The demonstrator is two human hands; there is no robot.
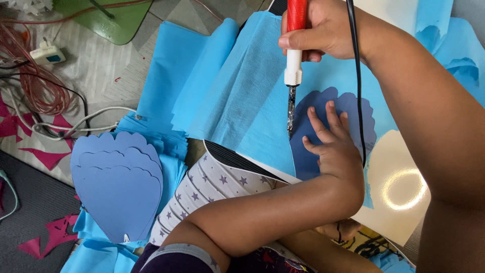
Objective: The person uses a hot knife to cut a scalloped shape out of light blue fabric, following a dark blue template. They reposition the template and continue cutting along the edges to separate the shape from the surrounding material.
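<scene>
R hand (323,35) fisted tight round red-handled soldering iron (295,30), hot tip down at petal template (331,134) edge. L hand (333,146) flat, fingers spread, pressing that dark-blue template onto light-blue nonwoven sheet (242,96), just below-right of tip. Sheet looks thin, floppy, likely melts easy; best pinned flat close to the cut line. Template seems stiffer card. Glossy cream board (404,212) underneath. Left of grip: cut petal stack (118,187), floor w/ red cables (38,76).

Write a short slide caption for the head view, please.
Left hand presses a petal template on blue fabric; right hand guides a heated cutting pen.
</scene>
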